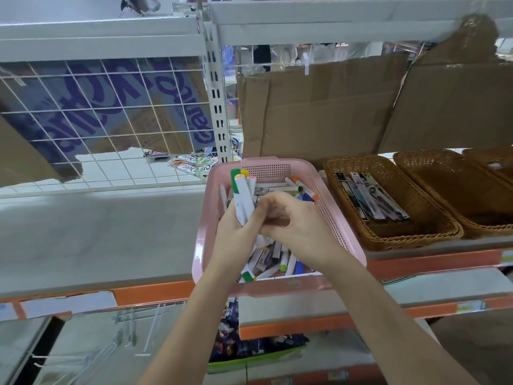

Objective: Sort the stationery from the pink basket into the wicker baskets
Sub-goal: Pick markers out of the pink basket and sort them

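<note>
left hand (pixel 236 232): grips marker bundle (pixel 243 197) over pink basket (pixel 337 232)
right hand (pixel 294 226): fingers curled, touching left hand; whether it holds anything, cannot tell
wicker basket (pixel 433 232): right of hands

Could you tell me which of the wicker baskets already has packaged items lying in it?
The wicker basket directly right of the pink basket holds several flat packaged items. The next basket to its right shows nothing inside.

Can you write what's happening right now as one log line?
left hand: grips bunch of markers | right hand: curled beside it, over pink basket | nearest wicker basket: holds packaged pens
</note>
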`<state>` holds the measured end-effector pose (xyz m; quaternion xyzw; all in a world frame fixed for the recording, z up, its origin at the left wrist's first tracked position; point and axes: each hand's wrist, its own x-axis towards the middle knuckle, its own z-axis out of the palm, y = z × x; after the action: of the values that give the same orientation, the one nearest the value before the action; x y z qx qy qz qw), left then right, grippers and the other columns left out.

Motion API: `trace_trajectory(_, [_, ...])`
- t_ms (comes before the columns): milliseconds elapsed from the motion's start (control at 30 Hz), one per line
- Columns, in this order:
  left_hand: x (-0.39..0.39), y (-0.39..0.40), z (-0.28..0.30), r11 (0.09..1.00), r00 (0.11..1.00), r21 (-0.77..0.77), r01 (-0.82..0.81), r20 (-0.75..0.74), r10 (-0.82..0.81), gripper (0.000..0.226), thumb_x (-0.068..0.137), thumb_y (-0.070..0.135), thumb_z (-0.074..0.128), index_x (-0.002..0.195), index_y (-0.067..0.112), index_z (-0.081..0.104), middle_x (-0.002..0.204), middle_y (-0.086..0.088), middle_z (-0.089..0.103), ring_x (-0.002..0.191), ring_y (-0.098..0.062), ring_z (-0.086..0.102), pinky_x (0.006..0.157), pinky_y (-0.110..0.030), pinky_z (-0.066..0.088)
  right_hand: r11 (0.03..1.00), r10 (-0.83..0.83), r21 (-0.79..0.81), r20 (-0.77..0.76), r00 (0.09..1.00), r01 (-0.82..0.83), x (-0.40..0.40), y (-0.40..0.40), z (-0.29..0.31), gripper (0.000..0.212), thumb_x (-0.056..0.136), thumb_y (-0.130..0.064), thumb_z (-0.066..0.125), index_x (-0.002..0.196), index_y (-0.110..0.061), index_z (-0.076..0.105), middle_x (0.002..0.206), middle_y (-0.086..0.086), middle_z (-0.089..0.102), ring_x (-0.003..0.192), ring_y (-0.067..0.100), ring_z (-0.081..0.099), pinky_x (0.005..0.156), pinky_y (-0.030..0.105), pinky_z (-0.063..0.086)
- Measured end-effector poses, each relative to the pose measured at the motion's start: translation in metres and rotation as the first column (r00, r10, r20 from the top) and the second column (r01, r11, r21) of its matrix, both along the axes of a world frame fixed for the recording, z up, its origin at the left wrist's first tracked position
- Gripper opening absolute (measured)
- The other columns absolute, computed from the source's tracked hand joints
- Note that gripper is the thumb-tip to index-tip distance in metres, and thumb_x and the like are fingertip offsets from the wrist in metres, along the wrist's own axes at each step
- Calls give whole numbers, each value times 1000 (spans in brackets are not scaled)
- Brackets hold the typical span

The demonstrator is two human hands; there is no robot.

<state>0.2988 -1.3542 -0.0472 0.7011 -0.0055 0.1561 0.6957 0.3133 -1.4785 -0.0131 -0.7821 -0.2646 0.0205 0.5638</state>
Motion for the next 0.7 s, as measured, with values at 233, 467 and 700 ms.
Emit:
trace_trajectory(233, [-3,7,-1,979,984,99,-180,16,180,34,92,32,57,60,25,53,52,9,54,47,-3,48,45,-12,38,959,46,-275,-109,993,-74,16,-15,-11,17,84,-15,68,96,-27,65,84,-17,67,82,-6,62,72,8,45])
trace_trajectory(467, [-5,20,3,946,968,206,-251,29,251,41,91,38,57,62,14,41,47,7,44,44,-6,39,44,-14,33,406,155,-873,-225,962,-269,22,40,-45,43,89,-49,58,81,-7,63,79,7,63,57,15,48,50,26,38])
trace_trajectory(700, [-4,21,-4,943,965,211,-258,6,263,39,91,38,57,62,18,41,44,10,44,43,-4,39,43,-14,35,406,124,-869,-254,959,-282,25,40,-34,27,89,-29,59,81,-4,66,57,2,50,43,14,46,44,19,39])
